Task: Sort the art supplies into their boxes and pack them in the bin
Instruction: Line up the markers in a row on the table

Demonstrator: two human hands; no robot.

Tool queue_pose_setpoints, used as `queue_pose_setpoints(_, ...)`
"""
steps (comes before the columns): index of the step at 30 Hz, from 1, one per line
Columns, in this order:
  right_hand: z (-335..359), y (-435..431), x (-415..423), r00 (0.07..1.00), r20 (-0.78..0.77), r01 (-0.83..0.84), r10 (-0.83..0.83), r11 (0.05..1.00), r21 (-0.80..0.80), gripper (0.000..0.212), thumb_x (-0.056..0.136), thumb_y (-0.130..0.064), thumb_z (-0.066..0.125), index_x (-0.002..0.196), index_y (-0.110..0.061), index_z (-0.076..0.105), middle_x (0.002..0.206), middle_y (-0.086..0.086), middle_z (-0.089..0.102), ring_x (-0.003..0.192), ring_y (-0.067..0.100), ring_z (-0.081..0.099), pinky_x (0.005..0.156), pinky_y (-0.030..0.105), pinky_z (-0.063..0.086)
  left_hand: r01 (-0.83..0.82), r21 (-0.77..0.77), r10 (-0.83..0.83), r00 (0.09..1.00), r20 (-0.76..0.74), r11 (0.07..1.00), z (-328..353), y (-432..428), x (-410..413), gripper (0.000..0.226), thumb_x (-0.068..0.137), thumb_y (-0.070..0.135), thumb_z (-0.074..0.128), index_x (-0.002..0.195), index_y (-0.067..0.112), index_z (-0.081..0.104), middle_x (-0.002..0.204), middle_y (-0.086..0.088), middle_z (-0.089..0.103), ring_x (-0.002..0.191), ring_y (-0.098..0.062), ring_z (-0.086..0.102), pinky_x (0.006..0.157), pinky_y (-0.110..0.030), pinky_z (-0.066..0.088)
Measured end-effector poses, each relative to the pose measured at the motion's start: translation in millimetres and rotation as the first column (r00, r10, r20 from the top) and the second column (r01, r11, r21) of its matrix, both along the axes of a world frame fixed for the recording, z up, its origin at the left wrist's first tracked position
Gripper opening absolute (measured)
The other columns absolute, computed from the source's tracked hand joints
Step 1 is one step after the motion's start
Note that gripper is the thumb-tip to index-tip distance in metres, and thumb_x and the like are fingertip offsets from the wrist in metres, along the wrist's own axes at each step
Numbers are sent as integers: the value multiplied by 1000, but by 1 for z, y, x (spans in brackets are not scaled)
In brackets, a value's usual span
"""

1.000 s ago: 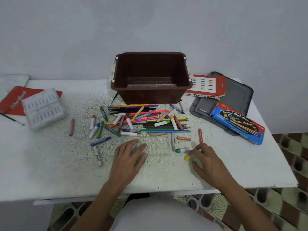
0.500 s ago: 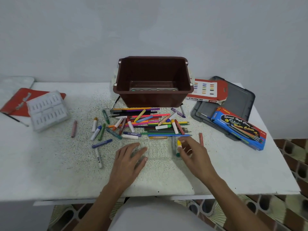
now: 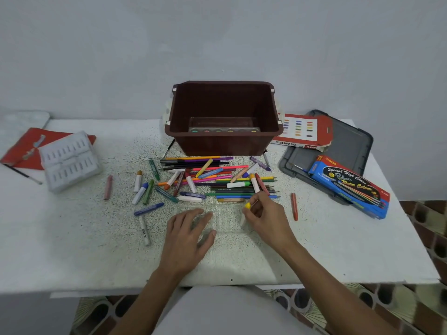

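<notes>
Right hand (image 3: pixel 266 218) pinched a yellow oil pastel (image 3: pixel 247 205), its length running toward the person, at the right edge of the clear tray (image 3: pixel 227 218). Left hand (image 3: pixel 186 238), fingers (image 3: pixel 180 221) spread, pressed the tray.

The blue box (image 3: pixel 350 184) on the right carries "Special High Class" in white script across its top, with "Water Colours" in yellow letters below it. A small red brand mark sits at its far corner, and its side reads "12 COLOURS". The red-and-white box (image 3: pixel 302 131) beside the bin shows "OIL PASTELS" upside down along its near edge. Print on the crayon wrappers is too small to read.
</notes>
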State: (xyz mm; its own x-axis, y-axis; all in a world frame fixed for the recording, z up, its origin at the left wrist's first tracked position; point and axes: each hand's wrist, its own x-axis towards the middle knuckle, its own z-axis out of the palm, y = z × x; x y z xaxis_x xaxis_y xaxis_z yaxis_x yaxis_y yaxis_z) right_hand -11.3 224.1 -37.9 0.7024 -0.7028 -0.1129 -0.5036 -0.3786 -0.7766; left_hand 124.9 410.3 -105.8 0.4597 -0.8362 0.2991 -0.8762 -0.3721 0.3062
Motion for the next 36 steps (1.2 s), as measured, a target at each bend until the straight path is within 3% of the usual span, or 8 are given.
queue_pose_setpoints(9,-14,3,6,996,-68,-58,51,993,-102,15,91,-26,68,100,-17,59,71,-3,62,63,10,58,60,30,49,-10,65,7,999,41,998,0,-2,2,55,97,51,42,141,21,53,127,-3,57,114,-24,53,96,-42,37)
queue_pose_setpoints(13,-19,4,4,997,-69,-55,43,983,-177,18,91,-28,67,103,-16,61,74,-5,59,65,7,55,60,12,38,-23,95,19,999,43,995,0,-2,-1,56,96,51,41,142,21,52,127,-4,57,114,-25,52,96,-43,37)
queue_pose_setpoints(18,-25,8,3,997,-62,-69,56,970,-232,15,91,-24,66,103,-14,61,76,-8,50,61,3,47,56,23,34,-31,114,26,999,40,993,0,-1,-1,56,96,51,40,143,21,51,126,-4,56,113,-26,52,95,-43,38)
queue_pose_setpoints(36,-23,12,0,988,-84,-147,129,953,-264,26,93,-29,65,116,-16,63,91,-2,50,77,11,46,62,27,36,-43,132,39,999,35,990,1,-3,2,56,96,53,38,142,23,51,128,-3,54,114,-25,51,98,-42,33)
